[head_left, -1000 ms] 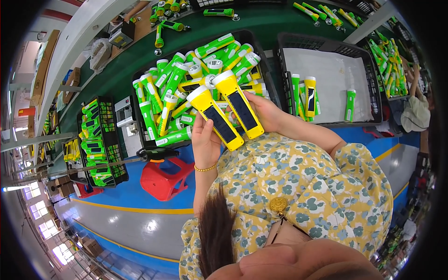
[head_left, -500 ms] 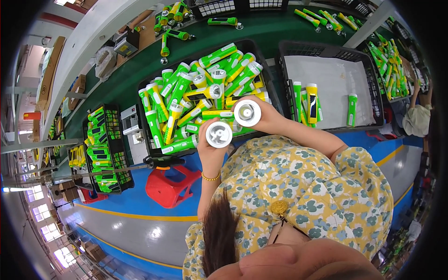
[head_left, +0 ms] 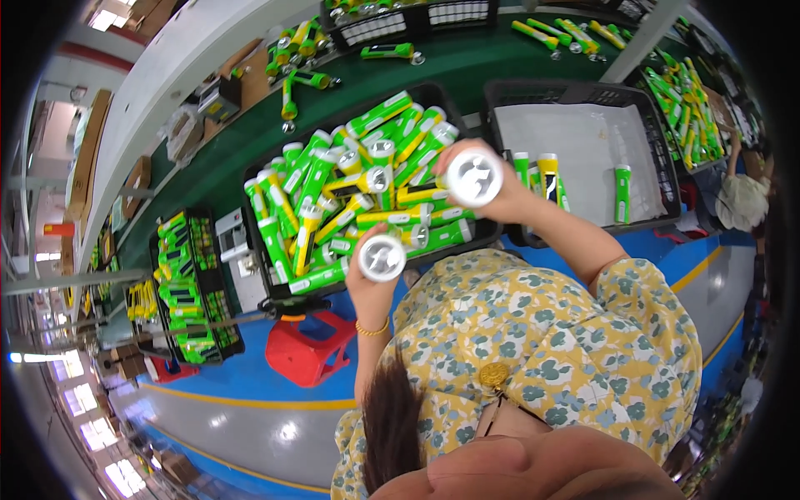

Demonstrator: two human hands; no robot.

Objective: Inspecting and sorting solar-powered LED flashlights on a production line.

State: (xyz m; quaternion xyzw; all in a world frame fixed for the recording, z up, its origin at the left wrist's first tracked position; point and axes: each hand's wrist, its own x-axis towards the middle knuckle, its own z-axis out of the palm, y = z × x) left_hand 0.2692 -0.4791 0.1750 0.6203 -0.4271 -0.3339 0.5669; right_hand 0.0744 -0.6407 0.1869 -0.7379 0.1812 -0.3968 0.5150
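**Face-On Viewing, Two at a Time**

From the floor beside the worker, the green workbench (head_left: 233,142) stretches away beyond both grips. A heaped crate (head_left: 437,93) lies just past the left hand (head_left: 367,290), full of green and yellow torches; a paper-lined crate (head_left: 575,89) stands to the right of the right hand (head_left: 508,202), holding only a few. A red stool (head_left: 292,354) sits below and left of the left grip.

Each hand grasps one flashlight, fingers curled behind its broad white head. The left-hand flashlight (head_left: 382,257) is at the near edge of the heap; the right-hand flashlight (head_left: 475,177) is farther forward, toward the gap between crates. Both lenses face the wearer, their bodies mostly hidden; whether either is lit cannot be told.

The step in hand appears to be a look at the two lenses. The next move probably calls for steady grips and a controlled turn of each flashlight, clear of the heap.
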